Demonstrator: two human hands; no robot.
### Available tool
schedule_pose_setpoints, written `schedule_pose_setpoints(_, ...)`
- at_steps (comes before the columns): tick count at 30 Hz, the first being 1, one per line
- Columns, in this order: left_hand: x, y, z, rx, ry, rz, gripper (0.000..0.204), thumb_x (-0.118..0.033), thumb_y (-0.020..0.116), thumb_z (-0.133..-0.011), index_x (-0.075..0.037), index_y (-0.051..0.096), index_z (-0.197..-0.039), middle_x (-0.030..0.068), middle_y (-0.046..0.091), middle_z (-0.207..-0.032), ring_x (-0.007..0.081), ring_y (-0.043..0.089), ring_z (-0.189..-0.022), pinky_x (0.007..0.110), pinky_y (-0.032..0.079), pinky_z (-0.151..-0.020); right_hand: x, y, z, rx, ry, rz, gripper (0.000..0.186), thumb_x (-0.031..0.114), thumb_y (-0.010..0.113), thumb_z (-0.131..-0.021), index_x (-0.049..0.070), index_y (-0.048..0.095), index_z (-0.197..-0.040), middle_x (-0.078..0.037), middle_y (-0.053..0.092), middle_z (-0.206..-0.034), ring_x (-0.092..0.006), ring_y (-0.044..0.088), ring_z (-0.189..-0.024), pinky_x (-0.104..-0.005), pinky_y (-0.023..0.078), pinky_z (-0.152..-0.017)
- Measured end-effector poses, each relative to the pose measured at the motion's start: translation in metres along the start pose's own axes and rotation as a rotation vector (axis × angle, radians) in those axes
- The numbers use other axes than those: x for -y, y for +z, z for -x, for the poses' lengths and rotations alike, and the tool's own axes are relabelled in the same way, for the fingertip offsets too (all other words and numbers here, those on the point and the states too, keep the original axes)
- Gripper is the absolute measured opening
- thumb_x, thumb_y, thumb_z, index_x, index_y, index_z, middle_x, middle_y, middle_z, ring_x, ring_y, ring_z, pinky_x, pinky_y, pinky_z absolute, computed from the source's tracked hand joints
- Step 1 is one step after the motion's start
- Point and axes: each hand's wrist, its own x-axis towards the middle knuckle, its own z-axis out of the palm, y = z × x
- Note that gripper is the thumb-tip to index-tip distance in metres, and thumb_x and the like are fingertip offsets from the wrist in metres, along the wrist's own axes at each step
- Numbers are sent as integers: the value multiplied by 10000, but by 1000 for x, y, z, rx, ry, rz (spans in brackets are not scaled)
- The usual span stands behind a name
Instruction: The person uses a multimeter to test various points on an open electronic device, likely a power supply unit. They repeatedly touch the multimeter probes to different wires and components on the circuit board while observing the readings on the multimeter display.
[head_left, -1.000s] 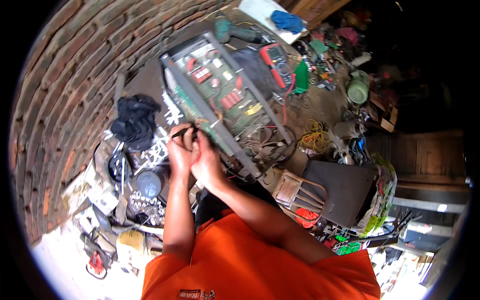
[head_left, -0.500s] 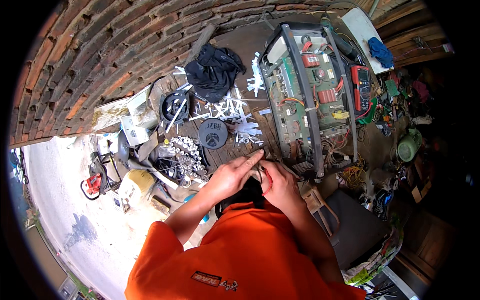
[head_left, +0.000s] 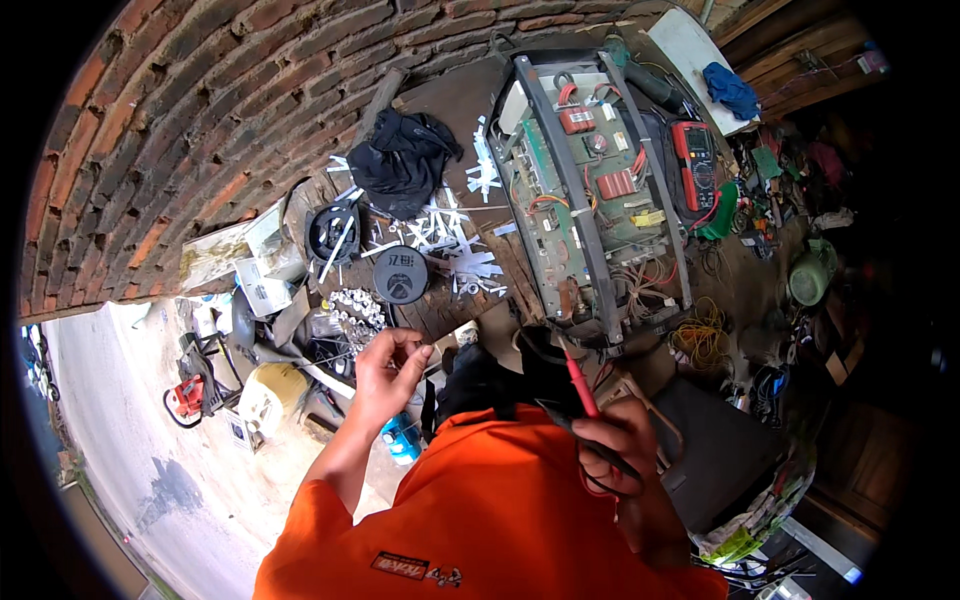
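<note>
The probe (head_left: 580, 385) is red, the multimeter (head_left: 695, 165) red-and-black, the circuit board (head_left: 615, 228) green.

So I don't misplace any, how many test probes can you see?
2: a red probe, pointing up from the right grip, and a black probe in the same grip, angled further left. Others may be hidden.

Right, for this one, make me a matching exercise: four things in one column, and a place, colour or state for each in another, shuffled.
Things:
1. Red probe
2. Meter
3. Blue rag
4. Yellow wire

Matches:
a. On the white board
b. In a loose tangle
c. In the right hand
d. Red with a dark face

Pairs: 1-c, 2-d, 3-a, 4-b
</note>
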Motion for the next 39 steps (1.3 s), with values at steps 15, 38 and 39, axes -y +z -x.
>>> schedule_pose_setpoints(15, -128, -39, -240, 38, 256, 4, 252, -258, 655, -961, -41, 696, -1083, -37, 643, -902, 42, 509, -751, 193, 407, -693, -71, -3, 25, -652, 499, -61, 187, 121, 750, -872, 8, 613, -933, 7, 613, -772, -45, 521, -672, -209, 431, -617)
schedule_pose_setpoints(38, -106, 33, -316, 199, -83, 193, 281, -249, 546, -1007, -27, 638, -1152, 60, 673, -1085, 142, 613, -1031, 312, 455, -972, -162, -24, -14, -691, 739, -904, 183, 40, 776, -777, -2, 690, -932, -23, 662, -723, -67, 566, -580, -221, 427, -506)
schedule_pose_setpoints(39, -102, 32, -319, 197, -80, 226, 274, -235, 526, -1010, -29, 636, -1154, 59, 674, -1077, 146, 616, -1031, 308, 459, -963, -164, -23, -14, -678, 735, -918, 183, 39, 778, -774, -1, 690, -930, -23, 661, -722, -67, 567, -580, -219, 427, -505)
